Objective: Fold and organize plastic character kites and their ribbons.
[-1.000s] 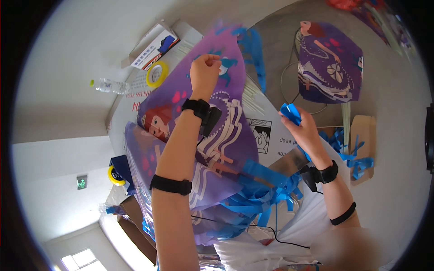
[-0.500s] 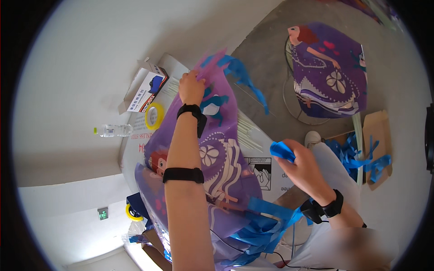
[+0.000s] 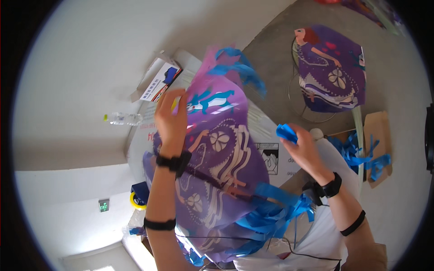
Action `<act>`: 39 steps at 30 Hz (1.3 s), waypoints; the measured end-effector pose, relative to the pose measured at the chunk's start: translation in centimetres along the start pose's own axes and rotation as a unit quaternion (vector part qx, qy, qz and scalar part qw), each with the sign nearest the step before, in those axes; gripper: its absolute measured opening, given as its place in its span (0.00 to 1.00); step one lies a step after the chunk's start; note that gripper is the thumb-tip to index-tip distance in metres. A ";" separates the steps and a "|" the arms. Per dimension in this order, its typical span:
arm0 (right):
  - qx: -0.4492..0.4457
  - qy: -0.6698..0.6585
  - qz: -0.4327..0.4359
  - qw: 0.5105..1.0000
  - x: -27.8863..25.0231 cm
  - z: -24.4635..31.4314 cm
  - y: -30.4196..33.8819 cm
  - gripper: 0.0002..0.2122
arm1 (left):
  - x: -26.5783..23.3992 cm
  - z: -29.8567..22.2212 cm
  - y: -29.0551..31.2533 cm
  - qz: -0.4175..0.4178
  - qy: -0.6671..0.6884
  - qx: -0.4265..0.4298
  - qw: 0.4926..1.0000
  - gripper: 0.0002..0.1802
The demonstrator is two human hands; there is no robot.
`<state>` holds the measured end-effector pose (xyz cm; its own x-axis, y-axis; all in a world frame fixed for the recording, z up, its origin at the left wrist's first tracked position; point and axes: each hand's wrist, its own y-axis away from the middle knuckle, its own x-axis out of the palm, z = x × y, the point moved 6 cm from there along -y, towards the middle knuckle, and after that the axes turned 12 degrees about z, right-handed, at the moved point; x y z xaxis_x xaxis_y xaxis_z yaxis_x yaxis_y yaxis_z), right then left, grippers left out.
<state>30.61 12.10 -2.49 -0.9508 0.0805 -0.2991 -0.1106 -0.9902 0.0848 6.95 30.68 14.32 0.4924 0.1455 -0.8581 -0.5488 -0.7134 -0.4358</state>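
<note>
A thin purple printed sheet (image 3: 219, 142) with a figure in a gown lies spread in front of me, over other similar sheets. Blue streamers (image 3: 269, 217) trail from its near end, and a blue strip (image 3: 248, 74) curls at its far pink tip, slightly blurred. My left hand (image 3: 169, 122) hovers at the sheet's left edge, fingers bent and apart, with a bit of yellow showing through the gap. Right of the sheet, my right hand (image 3: 305, 151) is closed around a folded blue strip (image 3: 286, 132).
Under the sheets is a printed board (image 3: 289, 156) with thin pale rods (image 3: 257, 119). An opened box (image 3: 160, 79) and a plastic bottle (image 3: 124, 119) stand along the left. Another purple sheet (image 3: 332, 70) rests on a round stool at right, near a cardboard box (image 3: 379, 144) with blue strips.
My left hand has left the sheet's pink far end and come nearer, to its left edge. The far blue strip has shifted. My right hand keeps the blue strip.
</note>
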 end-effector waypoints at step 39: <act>-0.285 0.229 0.374 0.853 29.8 23.9 27.2 0.21 | -10.8 -11.4 54.2 -0.275 0.746 -0.358 0.490 0.17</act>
<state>-7.64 -9.70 13.62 -0.4674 -0.5213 -0.7140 0.7592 -0.6505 -0.0221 -20.43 -17.34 3.00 0.6719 0.1691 0.7211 0.0592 -0.9827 0.1753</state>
